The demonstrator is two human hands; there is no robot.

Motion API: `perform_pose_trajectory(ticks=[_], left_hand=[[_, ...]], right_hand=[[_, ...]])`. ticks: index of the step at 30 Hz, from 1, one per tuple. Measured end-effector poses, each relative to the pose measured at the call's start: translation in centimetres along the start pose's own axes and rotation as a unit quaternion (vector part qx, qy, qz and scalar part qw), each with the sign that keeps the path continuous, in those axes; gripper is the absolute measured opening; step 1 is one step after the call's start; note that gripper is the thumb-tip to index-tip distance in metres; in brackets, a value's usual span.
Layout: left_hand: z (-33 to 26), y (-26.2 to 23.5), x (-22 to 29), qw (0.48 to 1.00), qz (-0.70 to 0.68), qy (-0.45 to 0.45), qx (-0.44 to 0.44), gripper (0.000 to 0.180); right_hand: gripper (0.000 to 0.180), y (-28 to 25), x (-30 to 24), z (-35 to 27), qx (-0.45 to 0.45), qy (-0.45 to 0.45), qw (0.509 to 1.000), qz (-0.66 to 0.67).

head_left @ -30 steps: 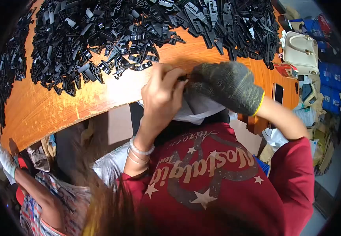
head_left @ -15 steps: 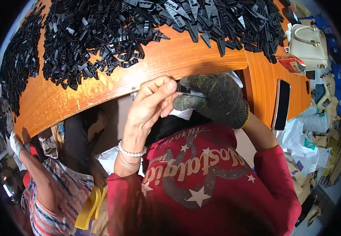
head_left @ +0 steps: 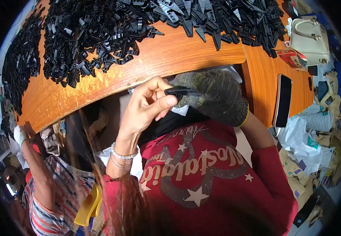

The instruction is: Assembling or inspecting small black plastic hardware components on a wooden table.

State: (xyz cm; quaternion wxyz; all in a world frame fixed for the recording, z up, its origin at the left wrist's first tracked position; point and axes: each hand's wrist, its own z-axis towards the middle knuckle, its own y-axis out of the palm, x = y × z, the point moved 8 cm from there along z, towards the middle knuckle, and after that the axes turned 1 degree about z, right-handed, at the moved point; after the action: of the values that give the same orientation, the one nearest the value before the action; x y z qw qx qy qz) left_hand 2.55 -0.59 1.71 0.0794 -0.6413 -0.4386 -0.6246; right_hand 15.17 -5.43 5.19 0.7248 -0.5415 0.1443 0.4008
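My left hand (head_left: 146, 106), bare with a bead bracelet at the wrist, pinches a small black plastic piece (head_left: 177, 92) between thumb and fingers just below the table's front edge. My right hand (head_left: 213, 96), in a dark knitted glove with a yellow cuff, grips the other end of the same piece. Both hands meet in front of my red star-printed shirt (head_left: 202, 173). A large heap of similar black plastic parts (head_left: 99, 31) covers the orange wooden table (head_left: 170, 59) above the hands.
A phone (head_left: 283, 100) lies on the table's right wing, with a cream handbag (head_left: 309, 37) farther back. Bags and paper clutter (head_left: 312, 137) fill the floor at right. Another person in a striped top (head_left: 48, 188) with a gloved hand (head_left: 19, 135) sits at lower left.
The view has shifted, so the table edge sits higher and the hands lower. Both hands stay together on the black piece, now held a bit farther from the table edge.
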Motion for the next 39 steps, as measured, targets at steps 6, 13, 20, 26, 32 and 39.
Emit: perform_pose_trajectory(ticks=[6, 13, 20, 26, 32, 39], left_hand=[[-0.8, -0.5, 0.0, 0.995, 0.038, 0.011, 0.087, 0.026], [-0.6, -0.4, -0.5, 0.993, 0.044, -0.043, 0.100, 0.033], [-1.0, 0.0, -0.1, 0.986, 0.091, -0.035, 0.137, 0.034], [0.0, -0.5, 0.5, 0.984, 0.123, -0.027, 0.123, 0.029], [0.4, -3.5, 1.8, 0.899, 0.364, 0.017, 0.244, 0.022], [5.6, -1.3, 6.7, 0.716, 0.580, 0.310, 0.235, 0.009]], right_hand=[[0.034, 0.6, -2.2, 1.7, -0.089, -0.020, 0.984, -0.155], [0.025, 0.5, -1.5, 1.0, -0.071, 0.024, 0.997, -0.026], [0.032, -0.3, -0.5, 0.7, -0.013, 0.089, 0.995, 0.032], [0.040, -0.1, -0.4, 0.7, -0.018, 0.093, 0.995, 0.023], [0.036, -0.2, 1.3, -0.9, -0.076, 0.146, 0.985, -0.053], [0.025, -1.1, 1.8, -0.6, -0.101, 0.188, 0.977, 0.002]])
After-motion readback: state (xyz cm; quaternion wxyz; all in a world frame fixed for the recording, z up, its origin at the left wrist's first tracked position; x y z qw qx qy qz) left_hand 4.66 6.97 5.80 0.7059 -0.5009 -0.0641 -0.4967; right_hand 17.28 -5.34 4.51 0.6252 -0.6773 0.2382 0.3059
